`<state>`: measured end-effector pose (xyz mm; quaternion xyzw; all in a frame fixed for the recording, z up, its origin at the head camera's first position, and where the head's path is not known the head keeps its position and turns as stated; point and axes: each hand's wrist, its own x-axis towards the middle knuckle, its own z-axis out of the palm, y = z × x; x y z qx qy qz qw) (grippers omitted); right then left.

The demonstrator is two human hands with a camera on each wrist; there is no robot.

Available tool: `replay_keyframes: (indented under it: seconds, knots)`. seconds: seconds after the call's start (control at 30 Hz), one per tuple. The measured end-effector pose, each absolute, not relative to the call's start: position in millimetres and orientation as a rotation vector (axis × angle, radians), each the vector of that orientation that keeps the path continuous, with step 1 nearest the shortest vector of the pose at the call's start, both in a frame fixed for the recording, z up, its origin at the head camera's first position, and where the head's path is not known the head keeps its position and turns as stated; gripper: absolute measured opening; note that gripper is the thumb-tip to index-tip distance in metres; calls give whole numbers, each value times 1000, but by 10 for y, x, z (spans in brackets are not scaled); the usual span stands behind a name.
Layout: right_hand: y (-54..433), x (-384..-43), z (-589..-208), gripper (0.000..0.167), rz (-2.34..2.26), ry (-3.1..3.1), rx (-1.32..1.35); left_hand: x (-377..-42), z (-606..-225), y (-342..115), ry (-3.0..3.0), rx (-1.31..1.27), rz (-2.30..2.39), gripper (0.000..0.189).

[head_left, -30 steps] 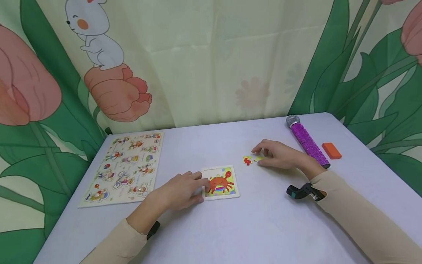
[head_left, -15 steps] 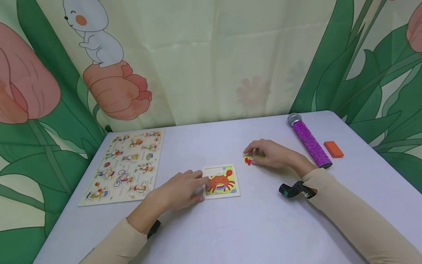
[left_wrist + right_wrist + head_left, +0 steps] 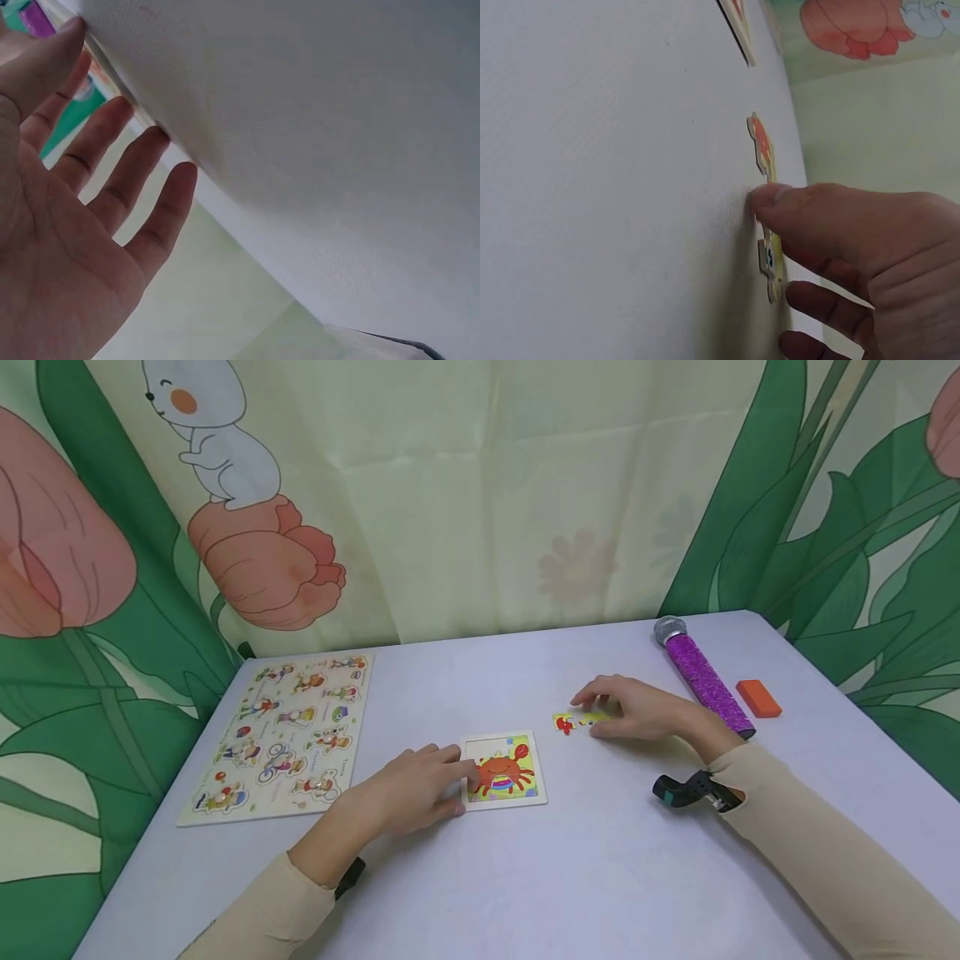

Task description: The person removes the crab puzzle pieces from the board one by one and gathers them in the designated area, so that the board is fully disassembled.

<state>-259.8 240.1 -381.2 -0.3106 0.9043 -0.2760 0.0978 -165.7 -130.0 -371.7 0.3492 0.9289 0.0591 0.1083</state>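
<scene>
So, the left hand (image 3: 420, 789) is left of centre in the lower half of the head view, right up against the little crab puzzle (image 3: 510, 777); fingers are loose and spread, index over the left side of the crab, thumb down by the lower left corner; that puzzle lies flat just below the middle of the frame.

Right hand (image 3: 637, 708) is right of centre, arched over two small loose pieces; thumb and fingers sit apart, loosely bent, pinching nothing as far as I can see; can't tell if the thumb is actually touching either one. The red-and-yellow piece (image 3: 564, 723) lies flat just left of it; the yellow piece with an eye (image 3: 772, 259) is partly tucked under the hand, best seen right of centre in the right wrist view.

Elsewhere in the head view there's a big cartoon puzzle board (image 3: 294, 737) at left; a glittery purple microphone (image 3: 705, 681) and an orange block (image 3: 759, 698) at right; all on a whitish table (image 3: 585, 852), with a tulip-and-rabbit curtain (image 3: 465, 510) filling the top.
</scene>
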Motion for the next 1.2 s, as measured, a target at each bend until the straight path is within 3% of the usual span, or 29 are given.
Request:
replay_keyframes:
  seconds: [0.67,1.2]
  knots:
    - [2403,-2621,-3774,39,-792,2704,-955,-1677,-3723,-1300,2743,1049,216,29]
    - [2062,-2572,-3706,42,-909,2618,-1128,-1674,-3733,-1300,2745,1001,202,40]
